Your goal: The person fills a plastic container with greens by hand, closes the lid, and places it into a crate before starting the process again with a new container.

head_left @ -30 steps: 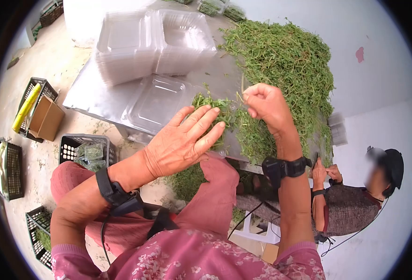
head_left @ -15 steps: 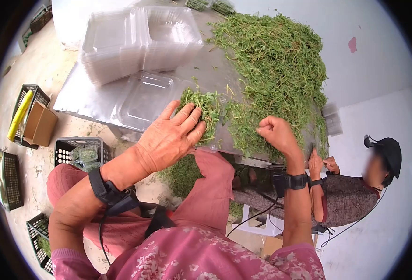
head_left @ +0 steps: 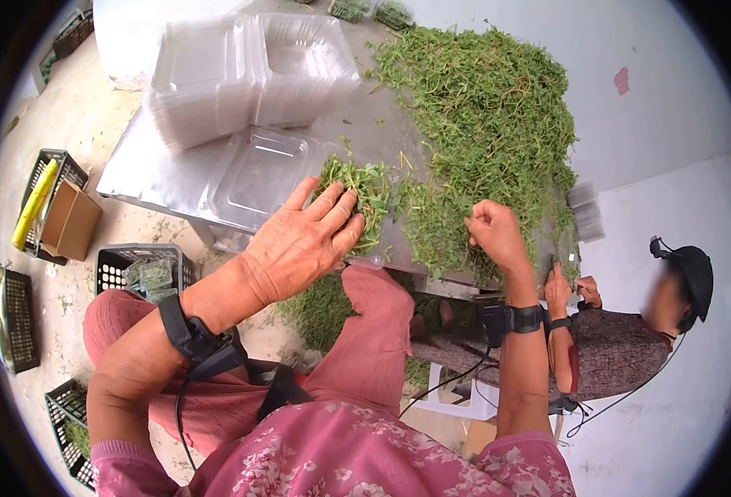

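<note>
My left hand (head_left: 303,240) lies with spread fingers on a bunch of green sprigs (head_left: 369,195) in one half of a clear plastic box. The box's other half, a clear lid (head_left: 262,170), lies open to the left. My right hand (head_left: 498,236) is closed in a pinch above the near part of a large heap of greens (head_left: 498,108). Whatever its fingers hold, if anything, is too small to make out.
Two tall stacks of clear boxes (head_left: 200,83) stand at the table's back left. A co-worker (head_left: 614,348) is at the right, hands by the table edge. Black crates (head_left: 146,269) sit on the floor at left. More greens (head_left: 316,311) lie below the table.
My right hand has shifted slightly to the right and up over the heap. My left hand has stayed on the sprigs.
</note>
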The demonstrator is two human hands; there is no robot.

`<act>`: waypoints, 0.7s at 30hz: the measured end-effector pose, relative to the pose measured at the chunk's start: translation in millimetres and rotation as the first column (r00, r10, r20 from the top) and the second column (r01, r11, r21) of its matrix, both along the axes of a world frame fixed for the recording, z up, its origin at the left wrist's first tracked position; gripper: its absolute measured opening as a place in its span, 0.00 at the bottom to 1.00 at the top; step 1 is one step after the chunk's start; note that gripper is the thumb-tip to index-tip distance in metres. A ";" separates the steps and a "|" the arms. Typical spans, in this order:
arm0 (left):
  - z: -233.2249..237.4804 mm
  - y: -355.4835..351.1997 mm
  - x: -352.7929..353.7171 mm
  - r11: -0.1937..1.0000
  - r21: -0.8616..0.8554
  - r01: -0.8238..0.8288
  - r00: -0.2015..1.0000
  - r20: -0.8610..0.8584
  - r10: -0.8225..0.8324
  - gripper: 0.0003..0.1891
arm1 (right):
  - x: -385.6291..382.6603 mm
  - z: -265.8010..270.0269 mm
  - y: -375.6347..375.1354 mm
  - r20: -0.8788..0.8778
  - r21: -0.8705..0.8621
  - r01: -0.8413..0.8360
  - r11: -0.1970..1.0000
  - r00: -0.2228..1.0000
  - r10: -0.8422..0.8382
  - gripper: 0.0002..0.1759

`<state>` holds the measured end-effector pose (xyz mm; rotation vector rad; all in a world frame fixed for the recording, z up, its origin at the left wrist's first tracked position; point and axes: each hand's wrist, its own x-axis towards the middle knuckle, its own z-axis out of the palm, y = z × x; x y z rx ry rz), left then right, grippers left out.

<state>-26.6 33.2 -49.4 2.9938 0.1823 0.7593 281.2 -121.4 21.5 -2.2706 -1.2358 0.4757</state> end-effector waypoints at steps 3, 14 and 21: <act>2.7 0.4 -0.9 1.000 -0.007 0.011 1.000 -0.017 -0.011 0.38 | -9.1 14.0 8.7 -0.189 0.087 0.009 0.996 0.982 0.007 0.06; 42.4 30.7 -21.9 0.910 -0.404 -0.097 0.967 0.177 0.182 0.35 | -107.9 44.2 60.9 -0.696 0.297 0.045 0.954 0.694 0.184 0.04; 42.4 50.8 -24.3 0.810 -0.580 -0.090 0.953 0.186 0.239 0.20 | -135.0 13.0 81.8 -0.582 0.188 -0.066 0.980 0.796 0.166 0.07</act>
